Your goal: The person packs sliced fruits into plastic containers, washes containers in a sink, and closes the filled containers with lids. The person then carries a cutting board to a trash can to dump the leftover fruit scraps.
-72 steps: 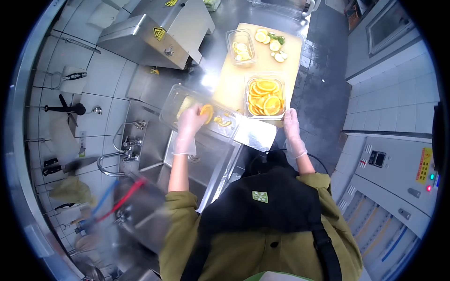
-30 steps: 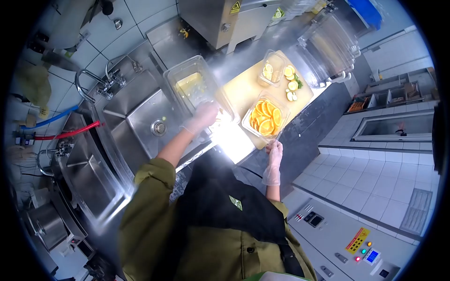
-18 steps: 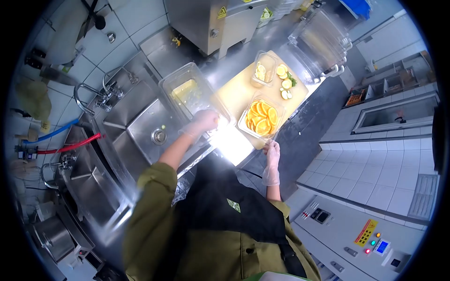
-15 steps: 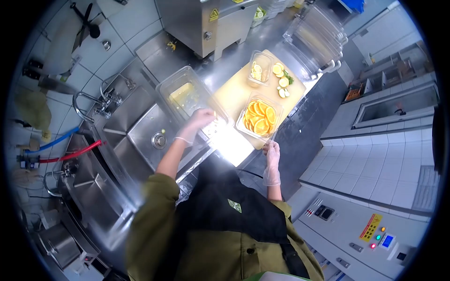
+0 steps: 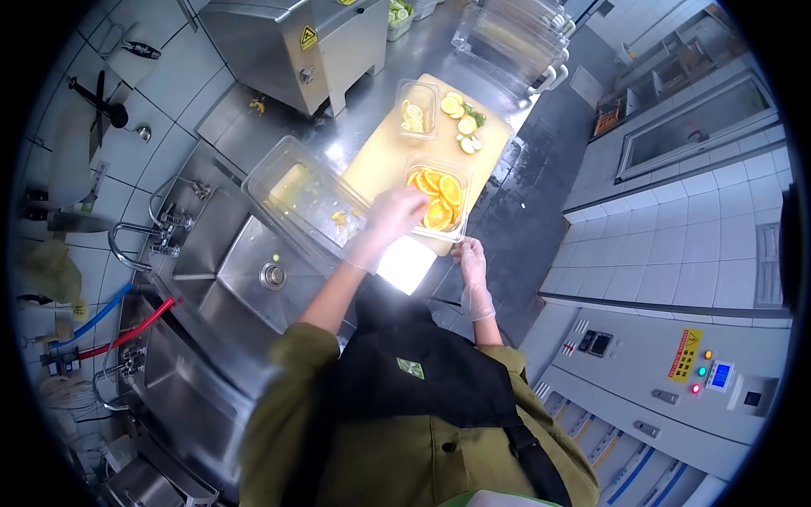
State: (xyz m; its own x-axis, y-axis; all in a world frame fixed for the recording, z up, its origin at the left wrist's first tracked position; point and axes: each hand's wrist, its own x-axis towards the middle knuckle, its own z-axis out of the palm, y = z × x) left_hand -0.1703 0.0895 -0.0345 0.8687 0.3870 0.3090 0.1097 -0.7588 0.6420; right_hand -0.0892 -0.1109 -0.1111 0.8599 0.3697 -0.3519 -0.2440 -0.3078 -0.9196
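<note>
While orange slices (image 5: 437,198) already lay cut inside the clear tub (image 5: 438,162) and citrus pieces (image 5: 467,125) sat loose beyond it, the blurred left hand (image 5: 394,216) reached its left side, the right hand (image 5: 471,258) its near corner, each grip's hold impossible to tell.

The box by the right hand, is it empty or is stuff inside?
Not empty: orange slices show inside the clear box.

On the steel bench (image 5: 356,120), a machine (image 5: 291,52) is stood on legs, clear bins (image 5: 507,42) are grouped at the far end, and a pale board (image 5: 380,156) is laid. On the board, an orange box (image 5: 465,191), a smaller lemon box (image 5: 416,91) and cut fruit (image 5: 466,125) are set.
</note>
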